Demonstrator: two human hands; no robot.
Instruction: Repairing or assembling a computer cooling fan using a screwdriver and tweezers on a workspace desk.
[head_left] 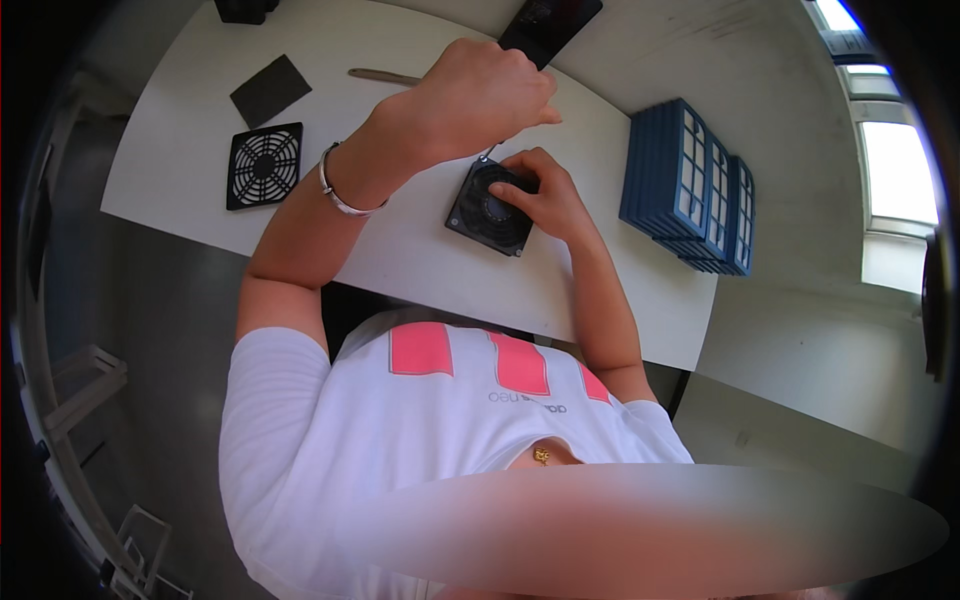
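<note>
Black square fan (489, 215) sits on the white tabletop (180, 175), right in front of the person. Right hand (545, 195) has it pinched, thumb pressed on the fan's face, other fingers along the upper right edge. Left hand (480, 98) is up above it with the fingers curled under, so I honestly can't tell how tight they are or what they grip; a thin metal shaft (491, 151) shows just below, by the fan's top corner. As for writing, small grey lettering (526, 401) runs upside down across the white shirt (300, 400) near some pink blocks (421, 349).
</note>
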